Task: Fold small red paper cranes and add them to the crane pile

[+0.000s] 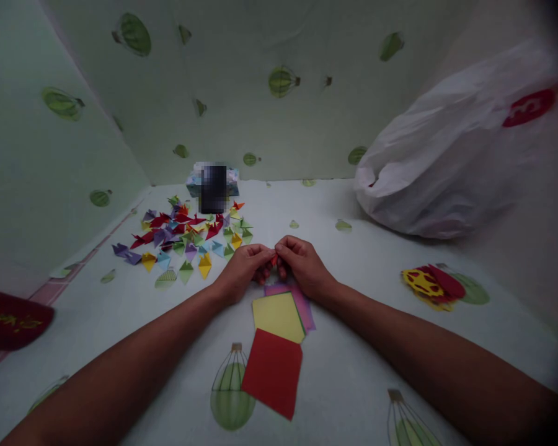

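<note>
My left hand (250, 267) and my right hand (302, 263) meet over the middle of the table, thumbs and fingertips pinched together. Between them is a small piece of folded orange-red paper (274, 260), mostly covered by my fingers. Just under and in front of the hands lie square paper sheets: a purple sheet (307, 310) at the bottom, a yellow sheet (277, 314) partly over it, and a red sheet (274, 371) nearest me. To the left of my left hand spread several folded paper cranes (190, 235) in red, purple, yellow, green and blue.
Behind the cranes stands a tissue box (193, 186) with a blurred dark object (212, 189) before it. A big white plastic bag (428, 155) bulges at the back right. Yellow and red cut-outs (425, 284) lie at right. A dark red object (16, 319) sits at the left edge.
</note>
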The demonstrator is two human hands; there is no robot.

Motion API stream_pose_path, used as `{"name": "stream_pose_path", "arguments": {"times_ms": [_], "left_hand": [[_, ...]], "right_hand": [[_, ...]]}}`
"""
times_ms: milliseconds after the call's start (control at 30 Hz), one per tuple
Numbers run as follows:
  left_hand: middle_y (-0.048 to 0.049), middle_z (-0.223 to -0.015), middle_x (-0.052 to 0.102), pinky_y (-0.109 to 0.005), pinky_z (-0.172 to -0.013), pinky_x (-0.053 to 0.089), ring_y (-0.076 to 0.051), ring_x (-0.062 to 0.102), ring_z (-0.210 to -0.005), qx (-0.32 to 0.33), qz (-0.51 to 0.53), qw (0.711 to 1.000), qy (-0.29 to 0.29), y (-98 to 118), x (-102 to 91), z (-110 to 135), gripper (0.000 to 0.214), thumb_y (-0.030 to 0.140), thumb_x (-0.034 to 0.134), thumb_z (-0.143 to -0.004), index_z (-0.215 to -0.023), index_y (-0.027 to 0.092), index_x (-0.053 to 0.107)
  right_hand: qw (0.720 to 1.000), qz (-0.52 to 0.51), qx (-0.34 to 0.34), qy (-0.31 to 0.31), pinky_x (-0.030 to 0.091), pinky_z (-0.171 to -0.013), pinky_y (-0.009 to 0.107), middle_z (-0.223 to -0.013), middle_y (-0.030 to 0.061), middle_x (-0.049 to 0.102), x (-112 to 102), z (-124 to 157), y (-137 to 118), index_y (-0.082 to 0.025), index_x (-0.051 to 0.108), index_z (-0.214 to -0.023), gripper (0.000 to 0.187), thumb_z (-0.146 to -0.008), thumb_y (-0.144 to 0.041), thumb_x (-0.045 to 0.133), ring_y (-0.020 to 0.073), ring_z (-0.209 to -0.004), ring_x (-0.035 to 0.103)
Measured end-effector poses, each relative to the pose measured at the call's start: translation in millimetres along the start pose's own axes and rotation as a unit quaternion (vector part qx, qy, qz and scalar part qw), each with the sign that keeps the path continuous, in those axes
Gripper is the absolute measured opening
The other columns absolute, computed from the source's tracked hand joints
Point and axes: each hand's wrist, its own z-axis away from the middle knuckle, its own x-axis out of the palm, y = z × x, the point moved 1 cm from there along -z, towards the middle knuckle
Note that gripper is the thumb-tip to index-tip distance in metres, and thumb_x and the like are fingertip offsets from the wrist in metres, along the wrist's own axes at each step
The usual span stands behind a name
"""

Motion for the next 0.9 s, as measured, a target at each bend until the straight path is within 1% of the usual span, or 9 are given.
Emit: {"name": "stream_pose_path", "arguments": {"times_ms": [100,233,367,467,567,667,733,833,900], "left_hand": [[0.0045,-0.054,0.051,-0.019,-0.042,0.034,-0.006,0.043,-0.043,0.014,-0.023,1.000,0.002,-0.5,0.0,-0.3,0.031,0.041,0.064,-0.082,-0.068,0.016,0.054],[0.0049,-0.053,0.052,-0.018,-0.041,0.032,-0.006,0.041,-0.043,0.035,-0.061,0.998,-0.007,-0.9,0.2,0.1,0.027,0.039,0.067,-0.080,-0.071,0.017,0.055],[0.0039,-0.054,0.053,-0.020,-0.042,0.036,-0.008,0.045,-0.044,0.031,-0.085,0.996,-0.020,-0.1,0.7,1.1,0.029,0.043,0.062,-0.085,-0.074,0.017,0.057],[0.0039,-0.053,0.053,-0.020,-0.042,0.035,-0.008,0.044,-0.043,0.033,-0.103,0.994,-0.021,0.0,0.7,1.0,0.030,0.043,0.059,-0.086,-0.073,0.016,0.057],[0.0055,-0.053,0.050,-0.020,-0.042,0.032,-0.007,0.040,-0.042,0.048,-0.125,0.991,-0.008,-0.9,0.1,0.2,0.027,0.040,0.060,-0.084,-0.072,0.017,0.056],[0.0074,-0.051,0.046,-0.020,-0.042,0.029,-0.006,0.038,-0.043,0.062,-0.148,0.987,0.002,-1.1,-0.3,0.0,0.023,0.034,0.064,-0.081,-0.069,0.017,0.053],[0.0072,-0.052,0.048,-0.020,-0.043,0.030,-0.007,0.039,-0.043,0.062,-0.155,0.986,0.001,-0.2,0.1,0.7,0.024,0.035,0.063,-0.082,-0.069,0.018,0.052],[0.0052,-0.053,0.053,-0.021,-0.042,0.032,-0.008,0.043,-0.042,0.051,-0.156,0.986,-0.014,2.0,1.4,2.4,0.025,0.040,0.059,-0.085,-0.074,0.018,0.057],[0.0046,-0.053,0.054,-0.021,-0.042,0.032,-0.008,0.042,-0.042,0.050,-0.153,0.987,-0.018,3.1,1.8,3.0,0.026,0.041,0.058,-0.085,-0.075,0.017,0.058]], "right_hand": [[1.000,0.010,0.003,-0.010,0.036,-0.042,0.021,-0.051,-0.0060,0.054,-1.1,-0.2,-0.1,-0.019,0.051,-0.069,0.025,-0.083,-0.036,0.063,0.0077,-0.040,0.047],[0.999,0.030,0.009,-0.027,0.033,-0.039,0.022,-0.049,-0.0056,0.054,-3.8,-2.6,0.0,-0.020,0.051,-0.069,0.027,-0.083,-0.039,0.064,0.0088,-0.037,0.045],[0.999,0.052,-0.013,0.005,0.027,-0.039,0.022,-0.049,-0.0076,0.050,-5.1,-3.6,1.0,-0.020,0.049,-0.070,0.026,-0.084,-0.038,0.063,0.0069,-0.037,0.039],[0.998,0.056,-0.022,0.013,0.028,-0.041,0.022,-0.049,-0.0078,0.049,-4.7,-2.9,1.0,-0.021,0.048,-0.072,0.026,-0.086,-0.039,0.060,0.0074,-0.038,0.039],[0.998,0.066,-0.017,-0.017,0.030,-0.042,0.023,-0.050,-0.0074,0.049,-4.7,-3.1,-0.2,-0.021,0.049,-0.074,0.028,-0.086,-0.043,0.061,0.0089,-0.040,0.041],[0.993,0.107,-0.009,-0.041,0.026,-0.041,0.023,-0.049,-0.0078,0.046,-5.8,-4.1,-1.9,-0.021,0.049,-0.070,0.029,-0.083,-0.043,0.064,0.0088,-0.040,0.038],[0.990,0.134,-0.021,-0.025,0.025,-0.042,0.023,-0.048,-0.0076,0.045,-6.5,-4.0,-3.2,-0.021,0.048,-0.068,0.029,-0.084,-0.040,0.063,0.0087,-0.041,0.037],[0.986,0.156,-0.064,0.021,0.028,-0.045,0.024,-0.050,-0.0067,0.047,-6.2,-2.4,-5.5,-0.021,0.047,-0.069,0.028,-0.087,-0.039,0.059,0.0095,-0.045,0.038],[0.984,0.154,-0.077,0.036,0.031,-0.046,0.024,-0.051,-0.0065,0.047,-5.7,-1.5,-6.5,-0.022,0.047,-0.071,0.028,-0.088,-0.040,0.057,0.0101,-0.045,0.039]]}}
